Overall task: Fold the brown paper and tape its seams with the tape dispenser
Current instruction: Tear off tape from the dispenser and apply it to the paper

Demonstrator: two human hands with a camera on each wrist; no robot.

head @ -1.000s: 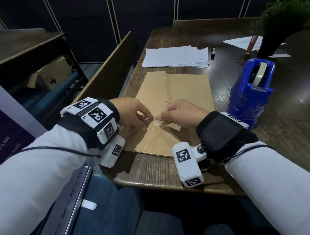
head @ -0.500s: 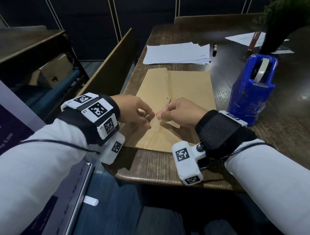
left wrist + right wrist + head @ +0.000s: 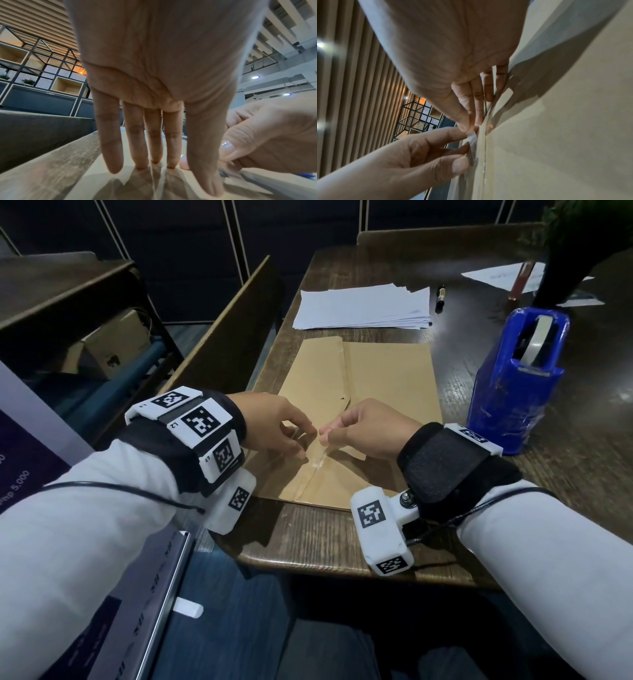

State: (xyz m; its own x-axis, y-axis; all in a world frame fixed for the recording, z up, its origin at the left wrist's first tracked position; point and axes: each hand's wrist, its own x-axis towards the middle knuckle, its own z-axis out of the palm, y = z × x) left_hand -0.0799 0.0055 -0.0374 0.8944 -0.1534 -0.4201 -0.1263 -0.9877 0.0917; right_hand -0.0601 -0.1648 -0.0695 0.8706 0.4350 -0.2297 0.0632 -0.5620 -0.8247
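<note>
The folded brown paper (image 3: 387, 385) lies flat on the wooden table (image 3: 308, 539), its seam running toward me. Over the near part of the seam, my left hand (image 3: 306, 440) and right hand (image 3: 324, 435) meet, fingertips almost touching. Each pinches an end of a short strip of clear tape (image 3: 318, 462). In the right wrist view the tape (image 3: 473, 147) hangs crumpled between my left hand's thumb and forefinger (image 3: 467, 152) and my right hand (image 3: 471, 128), just off the paper (image 3: 556, 135). The blue tape dispenser (image 3: 513, 385) stands right of the paper, untouched.
A stack of white sheets (image 3: 363, 306) lies beyond the brown paper, with a pen (image 3: 440, 297) beside it. More papers (image 3: 496, 273) and a dark plant pot (image 3: 561, 282) stand at the back right. A wooden bench back (image 3: 222, 337) runs along the table's left side.
Both hands stay over the near seam. Their fingertips have lifted a little off the paper, and the tape strip now shows between them.
</note>
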